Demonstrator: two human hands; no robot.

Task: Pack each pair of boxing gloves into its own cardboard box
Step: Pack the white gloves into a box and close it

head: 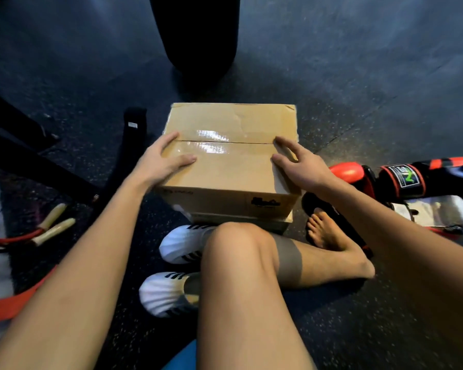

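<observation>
We lay our left hand (165, 160) and right hand (298, 165) flat, fingers relaxed, on the smooth, tape-sealed cardboard box (230, 177). Padded red-and-black boxing gloves (401, 180) lie right of the box.

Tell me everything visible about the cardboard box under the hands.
The cardboard box is brown, its top flaps shut, with glossy clear tape along the middle seam and creases on the far flap. Black print marks its near side. It stands upright on a paler box on the dark floor. The left hand and right hand rest their fingers on its top, at the seam's two ends.
</observation>
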